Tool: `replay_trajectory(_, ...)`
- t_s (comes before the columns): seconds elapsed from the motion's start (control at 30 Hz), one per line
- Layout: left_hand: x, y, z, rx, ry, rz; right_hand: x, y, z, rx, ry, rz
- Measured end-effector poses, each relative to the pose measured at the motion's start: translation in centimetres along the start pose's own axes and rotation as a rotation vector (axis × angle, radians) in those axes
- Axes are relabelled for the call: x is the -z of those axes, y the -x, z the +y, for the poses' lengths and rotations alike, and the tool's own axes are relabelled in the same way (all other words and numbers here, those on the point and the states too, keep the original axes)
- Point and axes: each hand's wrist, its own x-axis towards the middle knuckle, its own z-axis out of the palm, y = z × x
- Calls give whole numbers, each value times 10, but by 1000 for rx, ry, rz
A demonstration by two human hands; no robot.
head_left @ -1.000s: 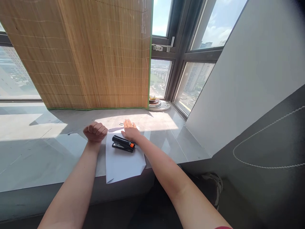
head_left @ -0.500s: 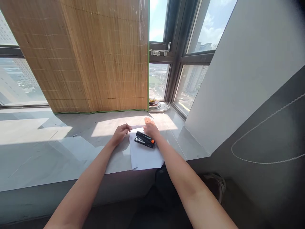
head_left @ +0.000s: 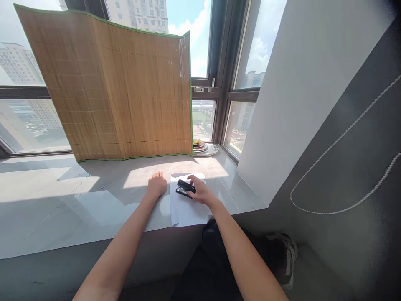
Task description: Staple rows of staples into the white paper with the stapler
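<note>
White paper (head_left: 188, 213) lies on the pale windowsill, its near edge at the sill's front. A black stapler (head_left: 185, 185) rests on top of the paper, its jaw end pointing left. My right hand (head_left: 201, 192) is closed round the stapler's right end, with thumb and fingers on its two sides, covering that part. To the left of the paper, my left hand (head_left: 157, 184) rests on the sill with its fingers curled in, apart from the sheet. I see nothing in it.
Behind my hands a bamboo blind (head_left: 138, 100) with green edging stands against the window. A stack of plates (head_left: 203, 149) sits in the sill's corner. A white wall (head_left: 275, 117) rises at the right, and a beaded cord (head_left: 326, 212) hangs in a loop there.
My right hand has moved from the paper's far edge onto the stapler and closed on it. My left hand has left the paper's corner and curled up. The view has tilted upward.
</note>
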Motion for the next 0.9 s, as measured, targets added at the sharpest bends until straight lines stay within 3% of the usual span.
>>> replay_trajectory(0.13,1,5,0,-59,91,122,-5,-3,3,-34,22,2)
replay_trajectory(0.27,1,25,0,-172,386,248,-3,-5,6,-33,-11,81)
replay_trajectory(0.43,-2,44,-3,-309,714,135,-8,-5,11,29,16,70)
replay_trajectory(0.57,-7,46,-3,-380,718,-22,-11,-5,11,25,34,66)
replay_trajectory(0.67,-10,44,-4,-369,695,-104,-8,-4,8,14,22,154)
replay_trajectory(0.73,-12,42,-6,-348,699,-135,-5,-3,6,-129,3,333)
replay_trajectory(0.8,-12,39,-7,-315,713,-142,-1,-1,4,-384,-105,514)
replay_trajectory(0.9,-11,34,-7,-266,754,-130,0,4,1,-683,-471,530)
